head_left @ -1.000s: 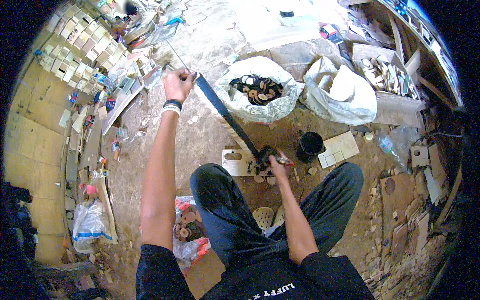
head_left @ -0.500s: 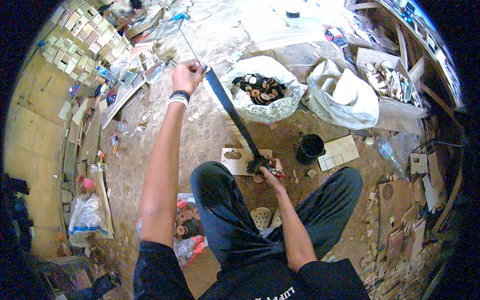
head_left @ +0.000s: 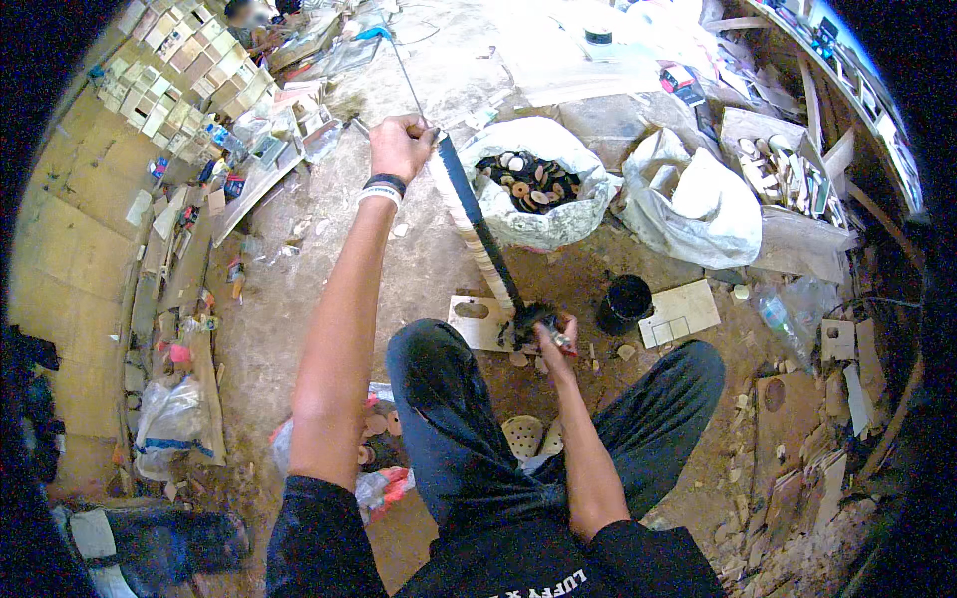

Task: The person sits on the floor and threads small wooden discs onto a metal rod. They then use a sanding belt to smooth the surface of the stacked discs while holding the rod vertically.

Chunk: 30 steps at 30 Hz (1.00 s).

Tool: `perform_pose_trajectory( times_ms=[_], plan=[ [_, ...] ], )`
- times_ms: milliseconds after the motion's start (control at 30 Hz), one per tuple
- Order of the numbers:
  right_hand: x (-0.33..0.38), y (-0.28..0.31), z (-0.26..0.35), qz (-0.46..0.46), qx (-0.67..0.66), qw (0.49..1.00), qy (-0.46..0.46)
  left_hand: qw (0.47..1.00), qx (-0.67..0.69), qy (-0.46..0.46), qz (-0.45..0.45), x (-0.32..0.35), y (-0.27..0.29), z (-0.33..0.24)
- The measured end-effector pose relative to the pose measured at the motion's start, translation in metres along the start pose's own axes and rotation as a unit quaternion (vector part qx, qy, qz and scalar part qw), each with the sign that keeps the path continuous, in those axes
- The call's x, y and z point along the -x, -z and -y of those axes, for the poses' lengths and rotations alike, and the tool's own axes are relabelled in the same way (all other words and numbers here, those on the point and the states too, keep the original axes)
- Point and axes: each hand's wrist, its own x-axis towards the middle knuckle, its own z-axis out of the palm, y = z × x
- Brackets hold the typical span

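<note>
A long stack of round discs (head_left: 465,199), black along most of its visible side and bare wood along its left edge, slants between my hands. My left hand (head_left: 402,148) is closed around its far end, where a thin rod (head_left: 407,75) extends beyond the fingers. At the near end my right hand (head_left: 556,336) grips a dark, stained thing (head_left: 525,321) pressed against the stack; whether it is a brush or a rag I cannot tell. Below that end lies a pale board with an oval hole (head_left: 473,311). A black cup (head_left: 625,302) stands right of my right hand.
Ahead is a white sack of discs (head_left: 533,214), beside another white sack (head_left: 688,204). A marked pale board (head_left: 681,314) lies right of the cup. Wood scraps (head_left: 797,488) cover the right floor. A bag of discs (head_left: 384,488) sits by my left knee; a person (head_left: 261,38) is far left.
My left hand and the stack's far end have moved right. My right hand has shifted slightly right, its fingers turned. More bare wood shows along the stack's left edge.
</note>
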Motion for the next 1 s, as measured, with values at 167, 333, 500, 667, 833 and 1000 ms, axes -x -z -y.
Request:
perform_pose_trajectory(
  times_ms=[167,333,500,667,833,1000],
  plan=[
    [0.002,-0.002,0.007,0.032,0.091,0.995,0.013,0.998,-0.066,-0.009,0.000,-0.001,-0.003,-0.012],
    [0.009,0.008,0.015,0.068,0.014,0.997,-0.016,0.993,-0.119,0.025,0.009,-0.001,0.001,-0.025],
    [0.004,0.006,0.018,0.033,0.088,0.994,0.051,0.992,-0.107,0.059,0.019,-0.002,0.009,-0.034],
    [0.022,0.001,0.010,0.143,0.086,0.985,-0.044,0.990,-0.119,0.058,0.039,-0.002,0.011,-0.040],
    [-0.002,-0.001,-0.001,-0.084,0.047,0.992,0.086,0.988,-0.142,0.053,0.038,-0.001,0.013,-0.039],
    [0.015,-0.003,-0.001,0.056,0.189,0.979,0.051,0.990,-0.122,0.059,0.045,-0.003,0.014,-0.043]
  ],
)
